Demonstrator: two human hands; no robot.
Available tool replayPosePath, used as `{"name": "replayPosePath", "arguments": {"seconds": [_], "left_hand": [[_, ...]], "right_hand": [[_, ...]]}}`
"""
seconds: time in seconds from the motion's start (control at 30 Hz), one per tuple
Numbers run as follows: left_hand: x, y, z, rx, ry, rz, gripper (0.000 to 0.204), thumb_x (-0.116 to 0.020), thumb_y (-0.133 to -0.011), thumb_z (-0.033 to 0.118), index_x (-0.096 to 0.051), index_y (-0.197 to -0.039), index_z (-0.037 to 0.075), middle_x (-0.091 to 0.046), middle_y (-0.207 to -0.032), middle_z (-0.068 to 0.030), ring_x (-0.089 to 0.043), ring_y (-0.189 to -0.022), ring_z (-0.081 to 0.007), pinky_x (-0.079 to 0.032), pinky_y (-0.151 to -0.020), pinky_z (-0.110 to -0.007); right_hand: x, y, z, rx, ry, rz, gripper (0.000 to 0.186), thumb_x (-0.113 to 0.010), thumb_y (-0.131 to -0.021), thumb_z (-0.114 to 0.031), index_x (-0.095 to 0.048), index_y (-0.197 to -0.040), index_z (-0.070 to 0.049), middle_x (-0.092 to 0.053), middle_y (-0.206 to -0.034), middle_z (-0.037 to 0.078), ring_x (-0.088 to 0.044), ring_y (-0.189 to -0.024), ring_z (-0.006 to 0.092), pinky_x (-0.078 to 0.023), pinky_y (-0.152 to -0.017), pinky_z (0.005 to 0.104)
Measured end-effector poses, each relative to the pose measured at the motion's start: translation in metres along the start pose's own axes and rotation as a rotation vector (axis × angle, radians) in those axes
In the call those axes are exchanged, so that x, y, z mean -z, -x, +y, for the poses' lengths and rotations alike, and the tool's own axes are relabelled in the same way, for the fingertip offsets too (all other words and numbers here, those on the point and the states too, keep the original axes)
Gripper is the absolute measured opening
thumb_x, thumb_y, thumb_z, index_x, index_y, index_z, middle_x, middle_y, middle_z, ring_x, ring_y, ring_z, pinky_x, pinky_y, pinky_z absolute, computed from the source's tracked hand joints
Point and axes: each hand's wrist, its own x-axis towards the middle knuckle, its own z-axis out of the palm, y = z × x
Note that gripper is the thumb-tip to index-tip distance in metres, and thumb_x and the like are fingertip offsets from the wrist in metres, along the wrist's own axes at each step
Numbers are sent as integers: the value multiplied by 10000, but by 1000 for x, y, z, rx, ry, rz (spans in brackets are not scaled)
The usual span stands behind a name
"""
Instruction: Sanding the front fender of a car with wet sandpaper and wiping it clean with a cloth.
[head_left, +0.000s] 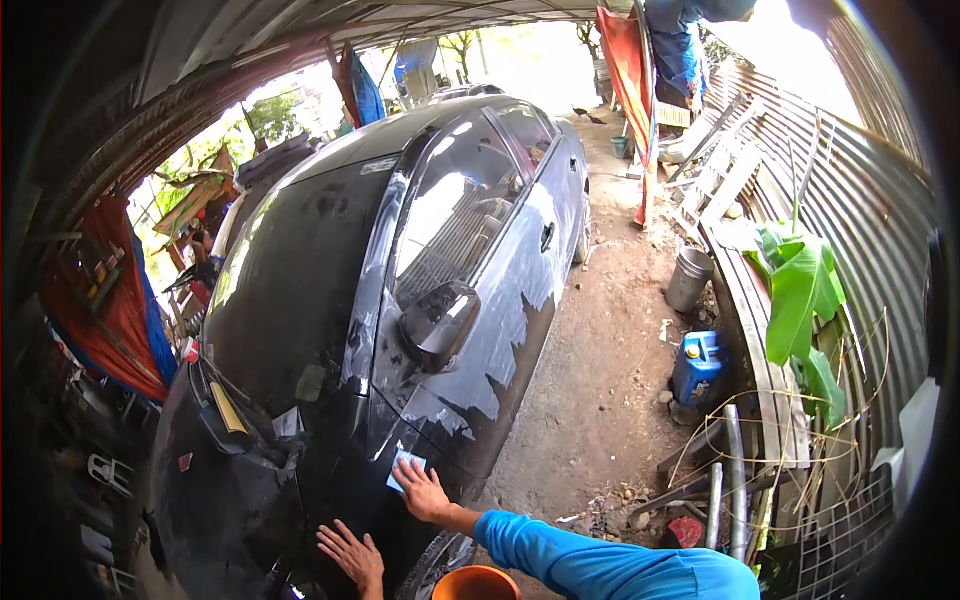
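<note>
A dark car (340,470) with patchy grey, sanded-looking areas fills the middle of the view. My right hand (424,493) reaches in from a blue sleeve and presses a light-blue rectangular sheet (398,474) against the front side panel, below the side mirror (440,322). Most of the sheet's lower part is under the fingers, and its exact kind cannot be made out. To the left and nearer, my left hand (352,553) rests flat on the dark bodywork, fingers spread and nothing in it. An orange bucket (476,583) shows at the lower edge, close to the car.
A yellow strip (228,408) and a small grey piece (288,423) lie near the windscreen's base. Along the right stand a grey bucket (690,280), a blue jug (697,368), planks, metal pipes (736,485) and a corrugated wall (850,190). Bare ground (615,350) runs beside the car.
</note>
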Motion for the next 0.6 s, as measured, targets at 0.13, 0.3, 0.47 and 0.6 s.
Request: {"name": "replayPosePath", "arguments": {"seconds": [0.13,0.3,0.47,0.6], "left_hand": [[-7,35,-12,2,94,-104,967,-701,-860,441,-230,-1574,-9,-74,-1644,-321,-41,-1543,-449,-4,-1261,-524],[5,46,-1,18,144,-275,1012,-793,-799,359,-239,-1588,51,13,-1653,-310,-22,-1541,-461,-84,-1254,-531],[2,95,55,353,1025,-614,750,-758,-859,356,-459,-1498,102,-462,-1490,-255,-489,-1344,-382,-372,-1145,-526],[-2,109,84,460,1360,-708,711,-731,-882,365,-469,-1490,107,-499,-1453,-232,-516,-1307,-366,-391,-1124,-518]], "right_hand": [[10,34,1,-8,-477,-427,504,-548,-996,-263,-480,-1477,-130,-670,-1201,242,-642,-1115,418,-506,-952,534],[13,113,27,-337,-622,-275,352,-625,-955,-230,-636,-1198,25,-694,-1078,271,-679,-1019,415,-528,-890,451],[-7,180,48,-574,-1093,-174,280,-710,-953,-210,-676,-1088,32,-722,-948,78,-666,-881,167,-553,-792,354],[31,184,43,-698,-1160,-410,373,-794,-892,-196,-678,-1163,33,-724,-1019,62,-672,-930,149,-568,-820,338]]}}
